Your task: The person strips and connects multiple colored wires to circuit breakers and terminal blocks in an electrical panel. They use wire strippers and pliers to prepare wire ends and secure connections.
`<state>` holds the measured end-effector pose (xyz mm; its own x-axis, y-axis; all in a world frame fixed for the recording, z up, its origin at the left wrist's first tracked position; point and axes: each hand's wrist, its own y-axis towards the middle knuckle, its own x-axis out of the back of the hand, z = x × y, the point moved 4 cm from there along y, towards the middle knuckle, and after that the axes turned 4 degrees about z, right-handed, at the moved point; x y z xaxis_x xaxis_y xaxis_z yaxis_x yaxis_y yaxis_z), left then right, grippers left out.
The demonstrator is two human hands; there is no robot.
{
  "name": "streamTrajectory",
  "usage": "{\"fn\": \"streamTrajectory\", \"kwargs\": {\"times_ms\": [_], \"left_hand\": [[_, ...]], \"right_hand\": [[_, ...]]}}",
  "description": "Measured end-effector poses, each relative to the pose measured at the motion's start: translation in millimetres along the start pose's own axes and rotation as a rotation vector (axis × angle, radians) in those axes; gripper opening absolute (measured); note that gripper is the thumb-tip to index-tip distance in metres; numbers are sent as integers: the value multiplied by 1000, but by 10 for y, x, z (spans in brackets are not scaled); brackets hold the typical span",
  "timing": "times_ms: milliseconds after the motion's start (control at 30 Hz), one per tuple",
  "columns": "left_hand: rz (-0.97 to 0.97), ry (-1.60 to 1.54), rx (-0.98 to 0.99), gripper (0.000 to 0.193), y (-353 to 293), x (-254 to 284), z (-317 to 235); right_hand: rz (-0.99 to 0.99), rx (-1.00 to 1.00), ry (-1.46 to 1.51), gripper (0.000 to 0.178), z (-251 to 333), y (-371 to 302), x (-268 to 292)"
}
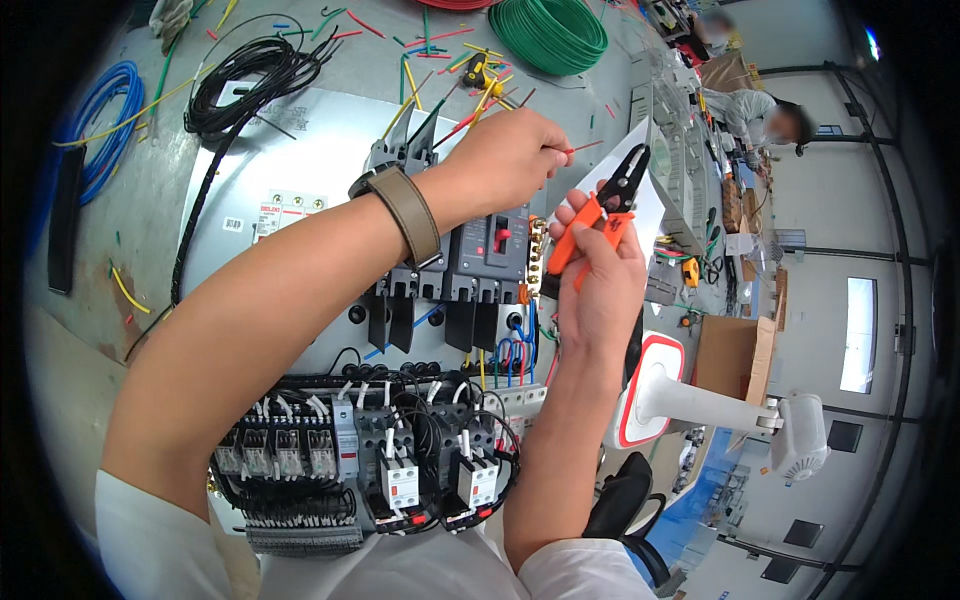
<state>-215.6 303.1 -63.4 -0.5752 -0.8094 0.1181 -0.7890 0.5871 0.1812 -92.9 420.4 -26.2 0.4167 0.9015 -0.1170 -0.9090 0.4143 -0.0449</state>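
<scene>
Okay, grey table (365, 68): stretches off to the left of the big switch (485, 252) (dark box, red lever (501, 233), my landmark for all of this) and well beyond it, with coloured wire scraps (366, 24) all over the far part.
Metal panel (320, 150): under the big switch, showing mostly to its left.
Clear plug-in blocks (290, 452): in a row on the near side of the big switch, off to its left.
Green wire coil (550, 45): well beyond the big switch, slightly right.
Left hand (510, 150): just past the far edge of the big switch, thumb and finger pinched narrow on a bit of red wire (586, 147).
Right hand (604, 280): right of the big switch, closed around the orange grips of some pliers (619, 192).
Wire prep: looks to me like stripping or trimming a wire end. Next move probably calls for lining that end up with the cutting head and a light squeeze, so the core isn't nicked.
Pliers' head: beyond and right of the big switch, pointing away; can't tell if it's parted.
Red wire tip: pokes rightward from the left fingertips, past the switch's far right corner, near the pliers but apart.
</scene>
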Motion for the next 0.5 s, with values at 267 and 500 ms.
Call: {"fn": "streamTrajectory", "kwargs": {"times_ms": [267,500], "left_hand": [[-50,2,-67,18,-4,-1,34],[-54,17,-63,17,-16,10,45]], "right_hand": [[35,142,-415,32,204,149,-181],[48,212,-445,31,206,157,-185]]}}
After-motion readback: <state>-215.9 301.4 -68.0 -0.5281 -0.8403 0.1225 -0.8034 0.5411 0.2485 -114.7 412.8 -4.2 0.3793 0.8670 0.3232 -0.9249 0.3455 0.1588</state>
